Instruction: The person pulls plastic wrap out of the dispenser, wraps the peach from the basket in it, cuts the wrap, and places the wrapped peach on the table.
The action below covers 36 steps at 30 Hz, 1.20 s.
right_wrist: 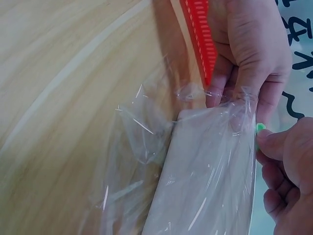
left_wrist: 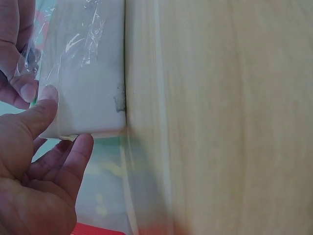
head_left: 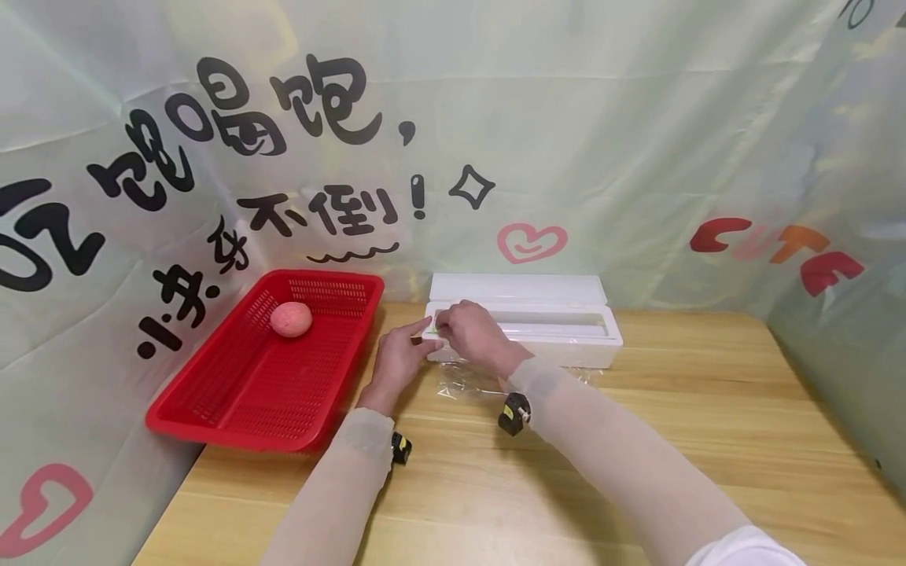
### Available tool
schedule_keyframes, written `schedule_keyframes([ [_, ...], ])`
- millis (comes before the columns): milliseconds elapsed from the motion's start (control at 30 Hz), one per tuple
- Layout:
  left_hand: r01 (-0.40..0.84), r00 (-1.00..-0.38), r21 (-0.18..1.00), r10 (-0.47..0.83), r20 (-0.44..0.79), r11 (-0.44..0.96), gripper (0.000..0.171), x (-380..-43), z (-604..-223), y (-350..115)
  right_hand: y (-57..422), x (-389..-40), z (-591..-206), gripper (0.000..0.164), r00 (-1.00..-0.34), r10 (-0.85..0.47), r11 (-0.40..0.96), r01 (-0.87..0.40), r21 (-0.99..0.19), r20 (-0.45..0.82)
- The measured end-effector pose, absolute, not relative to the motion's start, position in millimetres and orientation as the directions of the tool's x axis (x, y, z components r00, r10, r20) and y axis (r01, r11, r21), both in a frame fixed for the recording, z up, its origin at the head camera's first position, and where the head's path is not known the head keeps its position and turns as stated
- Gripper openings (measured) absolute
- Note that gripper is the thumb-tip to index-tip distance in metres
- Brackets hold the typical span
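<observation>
A long white cling film box lies crosswise on the table, its lid standing up behind it. My left hand grips the box's left end, with thumb and fingers on opposite sides of the corner in the left wrist view. At the same end, my right hand pinches a small green piece at the box's edge. Clear plastic film drapes over the front face and spreads crumpled onto the table. A long slot shows inside the box.
A red perforated basket stands on the left, close to my left forearm, with a pink round object inside. Printed cloth walls enclose the wooden table at the back and sides.
</observation>
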<state>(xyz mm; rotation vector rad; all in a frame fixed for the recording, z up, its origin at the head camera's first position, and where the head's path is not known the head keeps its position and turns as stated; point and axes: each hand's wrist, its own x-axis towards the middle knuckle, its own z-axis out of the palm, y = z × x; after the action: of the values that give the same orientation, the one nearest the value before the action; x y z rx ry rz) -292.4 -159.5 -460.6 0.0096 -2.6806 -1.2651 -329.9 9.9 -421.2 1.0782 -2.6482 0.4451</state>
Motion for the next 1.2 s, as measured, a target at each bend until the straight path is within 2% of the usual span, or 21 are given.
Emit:
schedule_keyframes([
  [800, 0.023, -0.987, 0.782, -0.108, 0.115, 0.623, 0.058, -292.6, -461.1, -159.1, 21.7, -329.4, -418.3, 0.010, -0.663, -0.669, 0.679, -0.729, -0.088, 0.335],
  [1200, 0.026, -0.987, 0.785, -0.111, 0.120, 0.619, 0.058, -290.2, -459.6, -157.7, 32.5, -327.2, -416.5, 0.009, -0.674, -0.665, 0.685, -0.722, -0.098, 0.321],
])
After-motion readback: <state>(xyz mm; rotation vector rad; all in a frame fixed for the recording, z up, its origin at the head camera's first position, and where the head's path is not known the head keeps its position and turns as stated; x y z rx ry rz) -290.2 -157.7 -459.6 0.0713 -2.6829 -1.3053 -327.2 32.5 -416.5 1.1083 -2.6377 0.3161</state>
